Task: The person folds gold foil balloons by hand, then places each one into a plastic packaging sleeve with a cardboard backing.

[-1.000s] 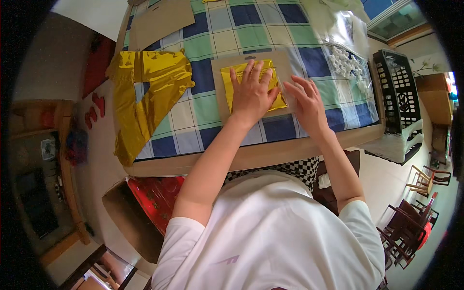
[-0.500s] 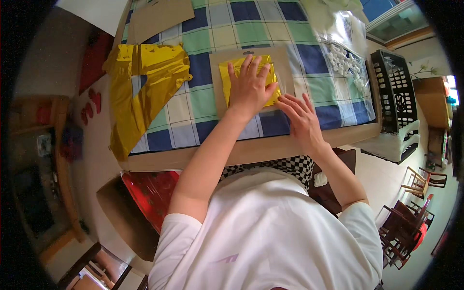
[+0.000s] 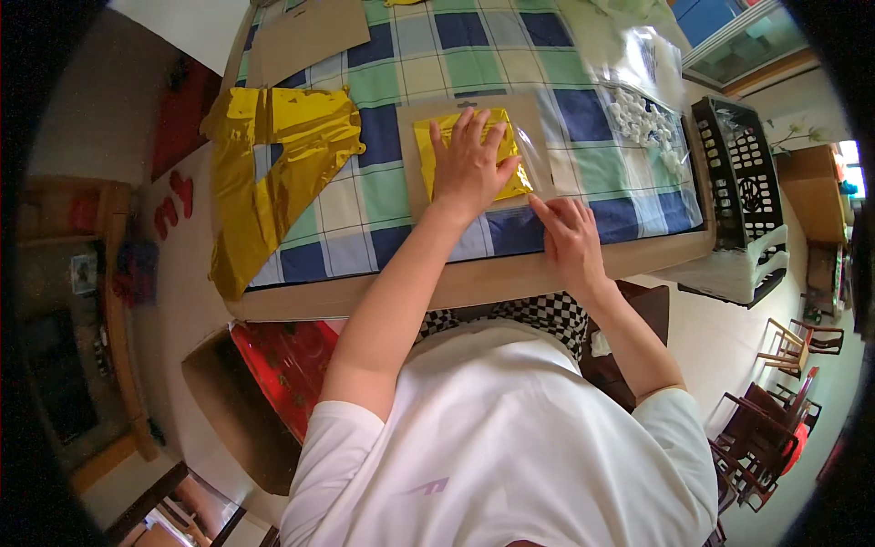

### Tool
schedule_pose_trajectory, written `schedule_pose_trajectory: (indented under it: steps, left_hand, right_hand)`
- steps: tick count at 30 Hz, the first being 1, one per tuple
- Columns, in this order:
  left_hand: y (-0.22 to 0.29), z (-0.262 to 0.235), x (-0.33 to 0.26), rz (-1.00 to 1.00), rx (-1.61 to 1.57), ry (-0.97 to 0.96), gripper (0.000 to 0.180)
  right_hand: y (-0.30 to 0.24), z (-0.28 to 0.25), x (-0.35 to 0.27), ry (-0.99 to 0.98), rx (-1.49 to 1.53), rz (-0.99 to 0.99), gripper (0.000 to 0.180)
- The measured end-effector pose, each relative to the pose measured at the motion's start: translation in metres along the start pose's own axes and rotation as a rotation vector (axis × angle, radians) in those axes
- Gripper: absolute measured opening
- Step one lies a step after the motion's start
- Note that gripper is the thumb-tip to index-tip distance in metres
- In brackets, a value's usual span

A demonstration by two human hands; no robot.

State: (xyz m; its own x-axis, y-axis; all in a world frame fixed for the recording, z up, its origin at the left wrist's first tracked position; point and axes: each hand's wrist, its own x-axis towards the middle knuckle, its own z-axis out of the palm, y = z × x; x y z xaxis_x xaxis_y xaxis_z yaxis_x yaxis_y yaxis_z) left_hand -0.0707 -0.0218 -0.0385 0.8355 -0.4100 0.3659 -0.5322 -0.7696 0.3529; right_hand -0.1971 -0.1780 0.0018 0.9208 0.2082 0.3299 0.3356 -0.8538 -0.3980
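A folded gold foil sheet (image 3: 518,182) lies on a brown cardboard backing (image 3: 408,118) with a hanging slot at its top. Clear plastic film (image 3: 530,141) covers the right side of the backing. My left hand (image 3: 469,169) rests flat on the gold foil, fingers spread. At the lower right corner of the foil, my right hand (image 3: 572,235) touches the edge with its index finger; its thumb stays apart and the other fingers are bent. Left of the backing, an unfolded gold foil piece (image 3: 310,137) spreads over the checked cloth (image 3: 392,196).
Another brown cardboard sheet (image 3: 310,41) lies at the far left of the bed. White crumpled pieces (image 3: 643,118) and clear plastic bags (image 3: 629,59) are at the far right. A black plastic basket (image 3: 743,182) stands beyond the right edge. A red item (image 3: 287,360) sits below the near edge.
My right hand has shifted slightly down, its fingers now more bent and the index finger at the foil's corner. My left hand stays on the foil.
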Motion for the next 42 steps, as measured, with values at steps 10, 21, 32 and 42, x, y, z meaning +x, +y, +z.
schedule_pose_trajectory:
  steps: [10, 21, 32, 42]
  left_hand:
    - [-0.001, 0.001, 0.000, -0.013, -0.012, -0.021, 0.051]
    - [-0.002, 0.004, 0.000, 0.008, 0.000, 0.017, 0.050]
    - [-0.002, 0.001, 0.001, -0.003, -0.013, -0.011, 0.050]
    - [-0.003, 0.000, 0.001, 0.023, -0.027, -0.023, 0.051]
  right_hand:
    - [0.004, 0.009, -0.002, 0.037, -0.067, 0.010, 0.056]
    - [0.002, 0.014, 0.008, 0.054, -0.097, 0.060, 0.060]
    - [-0.003, 0.013, 0.018, 0.028, -0.168, 0.028, 0.050]
    - [-0.007, 0.015, 0.013, 0.056, -0.149, 0.012, 0.046]
